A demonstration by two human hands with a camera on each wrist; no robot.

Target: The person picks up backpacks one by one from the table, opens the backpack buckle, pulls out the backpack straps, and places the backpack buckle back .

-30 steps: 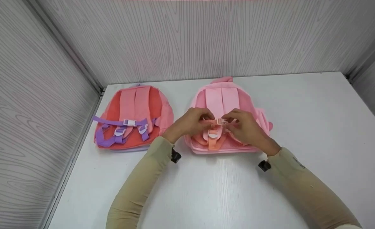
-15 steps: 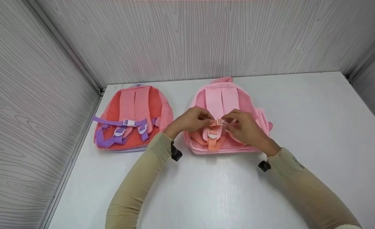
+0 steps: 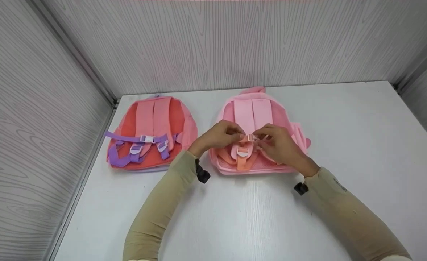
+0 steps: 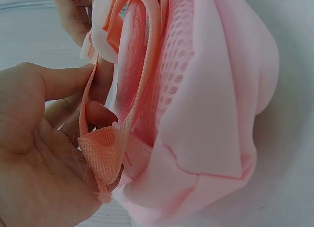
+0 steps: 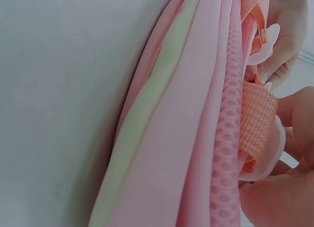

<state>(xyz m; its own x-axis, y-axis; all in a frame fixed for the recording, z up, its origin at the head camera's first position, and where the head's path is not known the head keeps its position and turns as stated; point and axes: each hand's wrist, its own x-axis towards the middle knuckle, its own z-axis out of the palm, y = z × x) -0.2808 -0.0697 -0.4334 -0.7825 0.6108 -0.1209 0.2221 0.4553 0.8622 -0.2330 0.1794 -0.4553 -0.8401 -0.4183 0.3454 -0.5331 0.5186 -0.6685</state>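
A light pink backpack (image 3: 279, 114) lies with its straps up, mesh back panel showing. Across it, my left hand (image 3: 219, 136) pinches an orange webbing strap (image 4: 87, 99) between thumb and fingers; a loop of the webbing hangs by the palm in the left wrist view. Right beside those fingertips sits a pale plastic buckle (image 3: 250, 137), whose other end my right hand (image 3: 281, 145) pinches. The fingers partly hide it. Below it lies a pale strap adjuster (image 3: 242, 152) with orange webbing. In the right wrist view, my right thumb and fingers (image 5: 272, 197) curl beside orange webbing.
A coral-red backpack (image 3: 177, 116) lies to the left, straps up, its purple strap (image 3: 121, 137) joined by a white buckle (image 3: 148, 139). Both bags rest on a white table (image 3: 228, 217) with grey wood-grain panels (image 3: 213, 43) behind and at the sides.
My left hand has shifted slightly along the orange strap toward the buckle and stays pinched on it. My right hand barely moves. Both backpacks stay where they were.
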